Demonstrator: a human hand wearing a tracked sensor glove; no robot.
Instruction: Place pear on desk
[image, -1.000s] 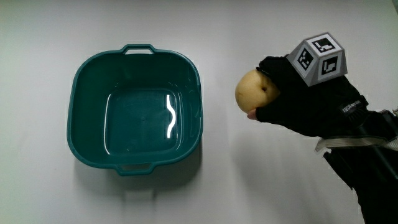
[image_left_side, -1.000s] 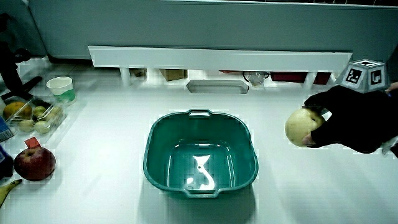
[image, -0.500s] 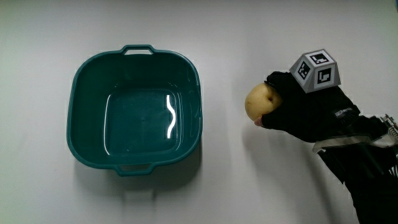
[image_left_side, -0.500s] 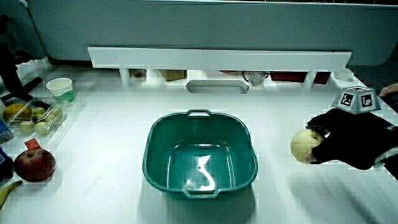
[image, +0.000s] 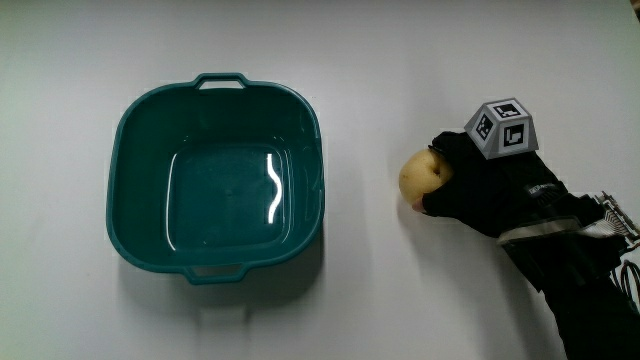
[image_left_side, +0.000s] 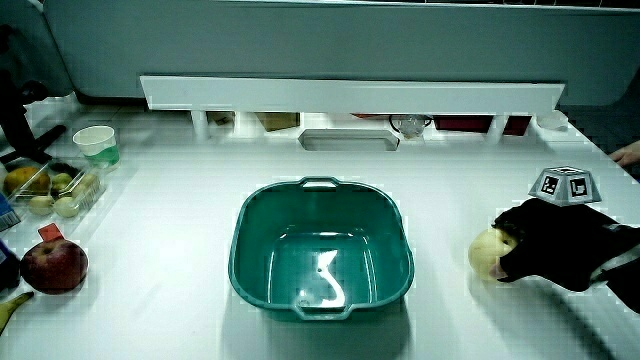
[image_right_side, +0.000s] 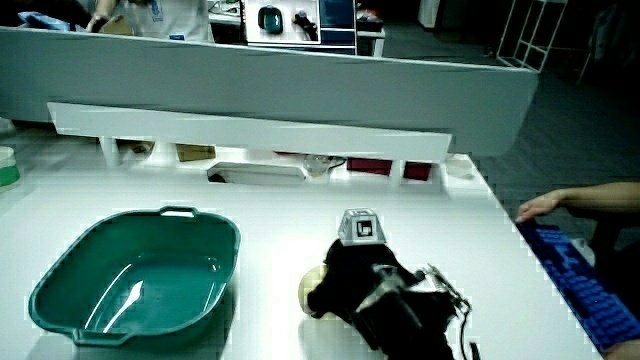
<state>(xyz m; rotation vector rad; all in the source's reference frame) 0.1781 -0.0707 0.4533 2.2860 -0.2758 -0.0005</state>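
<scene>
Fingers (image: 446, 170) of the gloved hand (image: 490, 185) are curled around a pear (image: 420, 174), which is gripped from its outer side while its pale yellow skin is left showing toward the basin (image: 217, 177). In the main view the pear is found at about 3 o'clock from the basin, well apart from it, with bare white table (image: 370, 290) between the two. In both side views the pear (image_left_side: 488, 254) (image_right_side: 314, 291) is seen low against the table surface, and a shadow is cast directly under it; whether it is actually touching the table cannot be told. The patterned cube (image: 502, 127) is carried on the back of the hand, and the forearm (image: 580, 290) is stretched away toward 4 o'clock from the pear.

The basin is teal, roughly square with rounded corners, and a small handle is set at its 12 o'clock rim and another at its 6 o'clock rim. Nothing solid is seen inside it, only a bright reflection on its floor.

In a side view a red apple (image_left_side: 54, 263) is seen near the table's edge at about 9 o'clock from the basin, a clear tray of fruit (image_left_side: 50, 188) lies farther from the person than the apple, and a pale cup (image_left_side: 97, 143) stands just past that tray. A low white partition (image_left_side: 350, 95) is seen along the table's edge at 12 o'clock.
</scene>
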